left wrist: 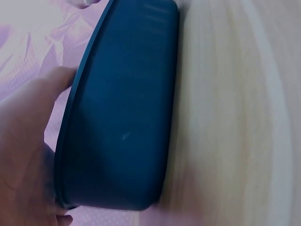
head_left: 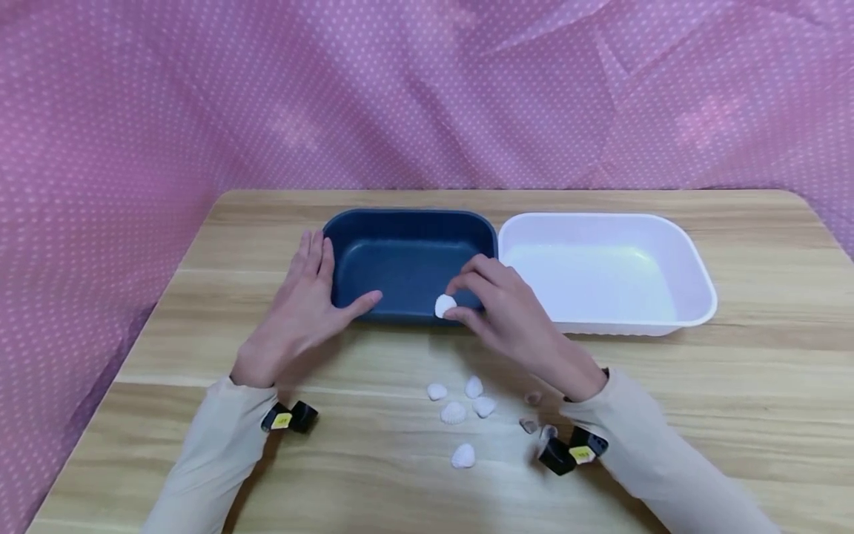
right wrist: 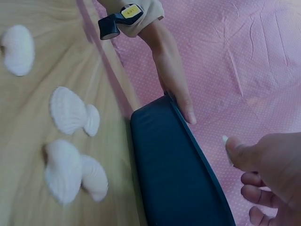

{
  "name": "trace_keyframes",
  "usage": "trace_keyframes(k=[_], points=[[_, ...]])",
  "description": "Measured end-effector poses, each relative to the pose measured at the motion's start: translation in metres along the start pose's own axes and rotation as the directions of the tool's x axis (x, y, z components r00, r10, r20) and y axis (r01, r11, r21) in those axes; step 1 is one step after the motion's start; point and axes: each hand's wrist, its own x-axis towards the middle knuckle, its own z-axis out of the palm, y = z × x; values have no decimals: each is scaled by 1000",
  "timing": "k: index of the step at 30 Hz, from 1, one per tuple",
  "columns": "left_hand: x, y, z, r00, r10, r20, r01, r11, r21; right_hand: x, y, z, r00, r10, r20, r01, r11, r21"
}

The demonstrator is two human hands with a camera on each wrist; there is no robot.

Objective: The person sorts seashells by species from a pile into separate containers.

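My right hand (head_left: 517, 315) pinches a white seashell (head_left: 445, 305) between thumb and fingertips, above the front right part of a dark blue plastic tub (head_left: 400, 267). In the right wrist view the shell (right wrist: 226, 143) shows as a thin edge at the thumb tip. My left hand (head_left: 300, 315) rests on the tub's left end, its fingers straight along the outside and the thumb across the front rim. Several white seashells (head_left: 453, 413) lie on the table in front of the tub. The left wrist view shows the tub's outer wall (left wrist: 122, 103) beside the hand.
A white plastic tub (head_left: 600, 274) stands right beside the blue one. A few small brownish shells or stones (head_left: 528, 426) lie near the right sleeve, partly behind the wrist camera (head_left: 557, 456). The wooden table (head_left: 780, 356) ends at a pink dotted cloth (head_left: 414, 96).
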Motion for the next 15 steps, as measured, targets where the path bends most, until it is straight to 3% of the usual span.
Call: trace_keyframes(k=[6,15], points=[[1,-11,-2,999,34,14,-34,999,-9,16,-4,14,982,157,101,-157,988,-8],[5,-15,1,996,88,10,-87,996,-14,43,-2,32,944,294,153,-291,956,-40]])
